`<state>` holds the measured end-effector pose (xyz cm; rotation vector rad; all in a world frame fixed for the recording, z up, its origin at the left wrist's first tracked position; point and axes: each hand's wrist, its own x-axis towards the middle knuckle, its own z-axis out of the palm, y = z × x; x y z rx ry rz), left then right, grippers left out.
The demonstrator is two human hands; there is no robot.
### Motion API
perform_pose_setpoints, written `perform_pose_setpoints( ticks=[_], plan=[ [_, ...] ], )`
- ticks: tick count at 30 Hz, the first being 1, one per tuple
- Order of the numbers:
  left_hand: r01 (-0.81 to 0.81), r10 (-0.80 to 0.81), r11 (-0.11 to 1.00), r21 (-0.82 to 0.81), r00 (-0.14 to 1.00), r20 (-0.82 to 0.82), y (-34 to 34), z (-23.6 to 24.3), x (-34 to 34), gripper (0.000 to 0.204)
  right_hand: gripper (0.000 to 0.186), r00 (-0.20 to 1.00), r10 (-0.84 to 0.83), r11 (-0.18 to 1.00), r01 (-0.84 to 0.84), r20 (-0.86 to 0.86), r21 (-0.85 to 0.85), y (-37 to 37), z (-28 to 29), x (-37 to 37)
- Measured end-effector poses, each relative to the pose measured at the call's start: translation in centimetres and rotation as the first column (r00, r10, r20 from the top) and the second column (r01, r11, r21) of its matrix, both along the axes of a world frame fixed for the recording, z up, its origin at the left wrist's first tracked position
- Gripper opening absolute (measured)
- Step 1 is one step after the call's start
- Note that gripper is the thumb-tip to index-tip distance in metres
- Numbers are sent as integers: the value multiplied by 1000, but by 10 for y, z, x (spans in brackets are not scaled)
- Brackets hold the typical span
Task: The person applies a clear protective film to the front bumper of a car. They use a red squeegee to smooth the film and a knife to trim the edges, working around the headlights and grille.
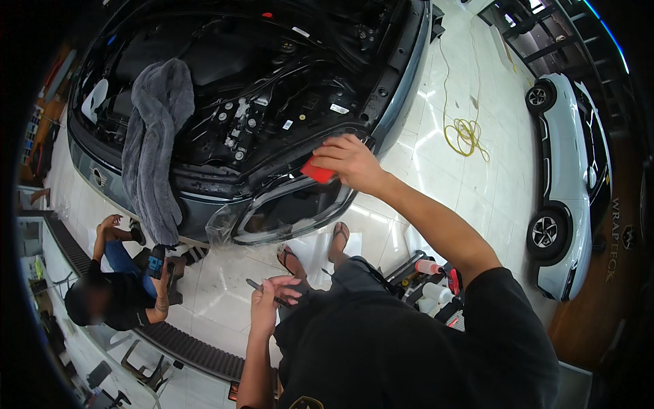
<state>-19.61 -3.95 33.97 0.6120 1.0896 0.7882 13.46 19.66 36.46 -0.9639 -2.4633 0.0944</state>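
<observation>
My right hand (351,162) grips a flat red squeegee (318,172) at the upper edge of the car's headlight (289,210). Thin clear film (221,223) lies wrinkled around the headlight's left end and hangs past its lower rim. Lower down, in front of my body, my left hand (266,308) is closed on a slim dark pen-like tool (255,284); its exact kind is too small to tell. That hand is apart from the car.
A grey towel (155,136) drapes over the front of the open engine bay (225,68). At left a co-worker (109,293) sits low with a blue-black power drill (156,262). Bottles on a cart (436,290) stand by my right side. A yellow hose (466,138) coils near a white car (569,184).
</observation>
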Motion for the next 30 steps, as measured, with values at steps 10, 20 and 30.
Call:
perform_pose_setpoints(
  ticks=[10, 20, 30],
  plan=[
    [14, -14, 1000, 26, 1000, -5, -11, -10, -17, 70, 54, 986, -155, 986, 151, 67, 66, -28, -5, 31],
    [-11, 13, 995, 102, 1000, -14, -14, -8, -39, 71, 49, 891, -451, 887, 443, 44, 129, -63, 0, -4],
    [-57, 57, 991, 119, 998, 0, -27, -15, -65, 65, 42, 758, -636, 771, 629, 140, 98, -62, 3, -38]
  ],
)
